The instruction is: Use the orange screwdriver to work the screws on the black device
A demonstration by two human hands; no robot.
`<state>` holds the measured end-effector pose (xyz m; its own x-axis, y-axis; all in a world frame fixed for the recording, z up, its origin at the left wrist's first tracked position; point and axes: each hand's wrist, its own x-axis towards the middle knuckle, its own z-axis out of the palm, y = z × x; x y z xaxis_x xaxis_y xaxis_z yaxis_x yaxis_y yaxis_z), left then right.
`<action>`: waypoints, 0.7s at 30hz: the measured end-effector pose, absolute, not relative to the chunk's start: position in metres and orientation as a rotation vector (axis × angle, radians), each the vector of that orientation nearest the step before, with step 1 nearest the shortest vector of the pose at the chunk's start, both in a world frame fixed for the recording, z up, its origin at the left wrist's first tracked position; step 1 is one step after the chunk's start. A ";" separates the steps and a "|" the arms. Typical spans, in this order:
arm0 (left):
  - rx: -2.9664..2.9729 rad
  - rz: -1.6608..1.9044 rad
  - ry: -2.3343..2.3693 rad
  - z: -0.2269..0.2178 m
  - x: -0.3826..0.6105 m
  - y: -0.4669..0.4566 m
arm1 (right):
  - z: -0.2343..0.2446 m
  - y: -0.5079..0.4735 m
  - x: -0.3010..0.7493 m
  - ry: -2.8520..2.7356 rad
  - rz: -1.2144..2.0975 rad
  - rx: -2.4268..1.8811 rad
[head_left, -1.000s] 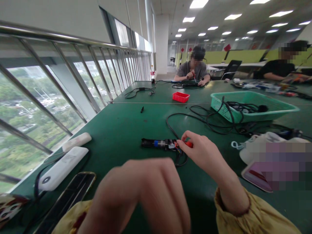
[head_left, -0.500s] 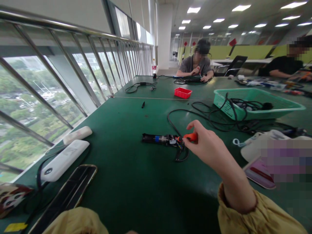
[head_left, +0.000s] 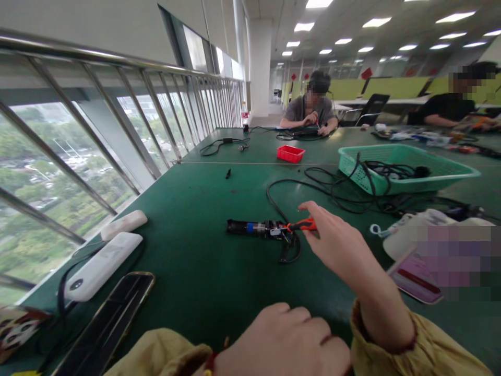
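Observation:
A black tube-shaped device [head_left: 239,227] with a blue band lies on the green table, its wires and inner parts exposed at the right end. Against that end rests an orange-and-black handled tool [head_left: 302,225], whose tip I cannot make out. My right hand [head_left: 332,240] is around the tool's handle end, with index finger and thumb apart. Close to me, my left hand [head_left: 285,342] is seen from the back, fingers curled under and hidden. It is apart from the device. A black cable [head_left: 291,259] loops below the device's exposed end.
A green basket [head_left: 410,185] of cables stands right, with a red tray [head_left: 290,153] farther back. A phone [head_left: 105,324] and white power bank [head_left: 104,266] lie left. A small black part [head_left: 228,174] lies beyond the device. A co-worker [head_left: 311,109] sits opposite; another person [head_left: 454,109] sits right.
My left hand has come into view from the bottom edge. My right hand's fingers have spread and drawn back along the tool, showing more of its handle. The device stays put.

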<state>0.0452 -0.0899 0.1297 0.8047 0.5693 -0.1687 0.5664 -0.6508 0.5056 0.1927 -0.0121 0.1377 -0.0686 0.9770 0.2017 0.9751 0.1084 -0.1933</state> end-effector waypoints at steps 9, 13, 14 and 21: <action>2.229 0.109 0.924 0.103 0.088 -0.067 | 0.136 -0.011 0.183 -2.040 0.077 -2.058; 1.897 0.529 0.421 0.094 0.086 -0.056 | 0.137 -0.013 0.180 -2.031 -0.001 -1.894; 1.780 0.576 0.324 0.095 0.087 -0.055 | 0.137 -0.013 0.180 -2.030 -0.011 -1.867; 0.773 0.757 0.412 0.101 0.105 -0.066 | 0.131 -0.009 0.170 -2.015 -0.009 -1.997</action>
<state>0.1054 -0.0664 0.1012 0.6680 0.7414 -0.0644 -0.4569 0.4768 0.7509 0.1703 -0.0089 0.1315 0.0144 0.9760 0.2174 0.9778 0.0317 -0.2070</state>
